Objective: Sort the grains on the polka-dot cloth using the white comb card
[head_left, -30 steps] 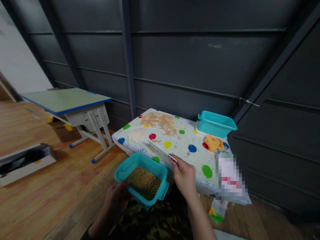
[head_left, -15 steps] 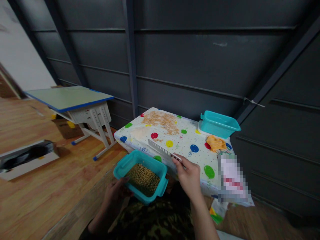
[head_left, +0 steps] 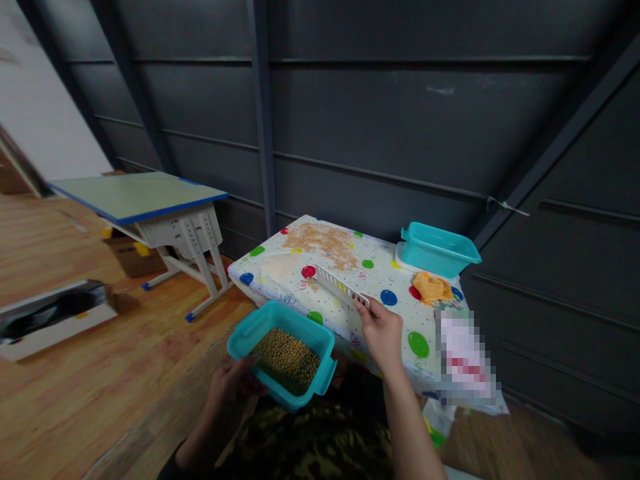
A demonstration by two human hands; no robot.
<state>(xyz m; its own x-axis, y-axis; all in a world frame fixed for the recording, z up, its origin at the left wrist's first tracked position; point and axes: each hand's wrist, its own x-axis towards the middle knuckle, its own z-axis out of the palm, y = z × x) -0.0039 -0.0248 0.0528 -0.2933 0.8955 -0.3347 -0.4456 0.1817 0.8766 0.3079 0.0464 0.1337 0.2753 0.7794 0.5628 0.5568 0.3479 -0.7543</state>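
My left hand [head_left: 235, 383] grips the near left rim of a turquoise plastic tub [head_left: 245, 330], holding it tilted beside the table's front edge. Round, tan soybeans [head_left: 287, 353] cover the tub's bottom. Closed around one end of a white slotted plastic strip [head_left: 336, 283], my right hand [head_left: 383, 333] holds it over the table, its far end by a small cluster of beans [head_left: 313, 283]. A larger spread of tan beans [head_left: 325, 241] lies toward the back of the table, with a pale powdery patch [head_left: 280, 267] to its left.
The table has a dotted white cloth [head_left: 365, 303]. Another turquoise tub [head_left: 437, 250] stands at its back right, near an orange cloth [head_left: 433, 287] and a blurred-out packet [head_left: 463, 357]. A green-topped desk [head_left: 140, 193] is at left; a dark panelled wall [head_left: 380, 120] rises behind.
My right hand has moved the slotted strip right and slightly farther over the table. The small bean cluster now shows more fully. The left hand and its tub have stayed nearly still.
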